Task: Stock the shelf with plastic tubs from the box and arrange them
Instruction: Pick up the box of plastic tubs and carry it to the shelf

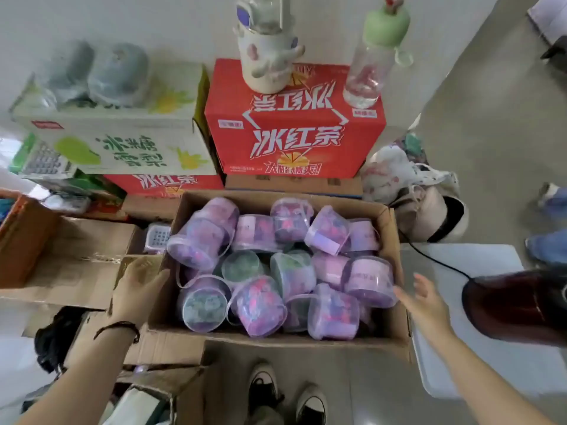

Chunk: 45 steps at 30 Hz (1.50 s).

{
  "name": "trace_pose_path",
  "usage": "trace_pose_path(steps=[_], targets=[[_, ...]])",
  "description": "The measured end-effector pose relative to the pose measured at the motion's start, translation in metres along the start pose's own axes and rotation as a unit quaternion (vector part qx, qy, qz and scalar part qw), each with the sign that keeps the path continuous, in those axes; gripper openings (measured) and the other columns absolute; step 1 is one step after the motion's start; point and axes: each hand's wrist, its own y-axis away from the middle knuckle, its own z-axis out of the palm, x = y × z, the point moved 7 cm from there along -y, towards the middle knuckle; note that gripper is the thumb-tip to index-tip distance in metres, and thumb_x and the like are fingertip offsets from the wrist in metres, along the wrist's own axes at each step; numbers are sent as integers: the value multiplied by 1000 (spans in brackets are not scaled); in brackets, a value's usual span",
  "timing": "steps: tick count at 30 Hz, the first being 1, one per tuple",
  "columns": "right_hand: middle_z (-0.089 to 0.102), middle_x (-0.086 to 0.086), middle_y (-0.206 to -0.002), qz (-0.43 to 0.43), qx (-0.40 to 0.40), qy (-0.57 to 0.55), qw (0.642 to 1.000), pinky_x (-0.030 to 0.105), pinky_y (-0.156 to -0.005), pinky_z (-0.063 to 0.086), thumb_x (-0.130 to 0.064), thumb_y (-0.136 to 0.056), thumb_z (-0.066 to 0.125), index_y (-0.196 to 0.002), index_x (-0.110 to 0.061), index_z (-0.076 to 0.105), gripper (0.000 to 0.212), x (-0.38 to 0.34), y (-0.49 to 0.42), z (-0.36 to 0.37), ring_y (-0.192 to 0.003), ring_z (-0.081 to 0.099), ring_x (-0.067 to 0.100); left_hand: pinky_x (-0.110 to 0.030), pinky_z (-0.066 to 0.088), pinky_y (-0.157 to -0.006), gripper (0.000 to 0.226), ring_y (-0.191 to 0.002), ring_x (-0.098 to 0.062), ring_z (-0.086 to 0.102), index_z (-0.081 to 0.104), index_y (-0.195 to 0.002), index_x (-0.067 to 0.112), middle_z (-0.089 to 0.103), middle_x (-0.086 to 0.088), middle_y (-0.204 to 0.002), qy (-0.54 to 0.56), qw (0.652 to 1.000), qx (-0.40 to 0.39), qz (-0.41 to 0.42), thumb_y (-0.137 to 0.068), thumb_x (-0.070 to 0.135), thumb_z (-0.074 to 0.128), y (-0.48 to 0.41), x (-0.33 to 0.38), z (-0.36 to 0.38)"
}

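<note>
An open cardboard box (395, 326) sits on the floor in front of me, filled with several clear plastic tubs (260, 305) of purple contents, lying tumbled at all angles. My left hand (138, 289) is at the box's left wall with fingers straight, touching the cardboard. My right hand (423, 299) hovers at the box's right edge, fingers spread and holding nothing. No shelf is in view.
Red drink cartons (294, 130) and a white-green carton (122, 139) are stacked behind the box, with two bottles (374, 56) on top. Flattened cardboard (76, 256) lies to the left. A white table (491, 332) with a dark red object (521, 305) stands at right. My shoes (285, 397) are below.
</note>
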Motion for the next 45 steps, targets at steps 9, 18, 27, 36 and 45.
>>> trace_pose_path(steps=[9, 18, 27, 36, 45], targets=[[57, 10, -131, -9, 25, 2, 1000, 25, -80, 37, -29, -91, 64, -137, -13, 49, 51, 11, -74, 34, -100, 50, 14, -46, 51, -88, 54, -95, -23, 66, 59, -120, 29, 70, -6, -104, 22, 996, -68, -62, -72, 46, 76, -52, -16, 45], [58, 15, -128, 21, 44, -14, 999, 30, -84, 39, -23, -93, 61, -138, -12, 48, 48, 24, -99, 36, -112, 55, 29, -22, 51, -83, 60, -85, -2, 63, 53, -132, 17, 64, -12, -105, 41, 996, -57, -54, -83, -15, 62, -74, -33, 55], [47, 14, -143, -33, 16, 42, 998, 43, -105, 35, -12, -99, 47, -146, -10, 36, 48, 20, -93, 45, -128, 46, 33, -30, 45, -79, 44, -79, -8, 58, 60, -125, 25, 64, 6, -82, 52, 998, -37, -25, -87, 4, 68, -76, -36, 57], [51, 13, -141, -63, 4, 26, 998, 25, -94, 39, -5, -95, 54, -141, -4, 44, 48, 17, -87, 41, -126, 49, 29, -47, 47, -94, 43, -100, -29, 62, 59, -124, 16, 66, -15, -106, 78, 995, -43, -38, -88, -7, 62, -57, -52, 49], [53, 12, -134, -29, -27, -18, 999, 32, -87, 38, -30, -92, 61, -142, -14, 41, 56, 10, -97, 52, -112, 51, 22, -27, 44, -83, 38, -94, -4, 59, 57, -122, 15, 65, 4, -103, 51, 997, -55, -1, -86, 15, 70, -46, -26, 57]])
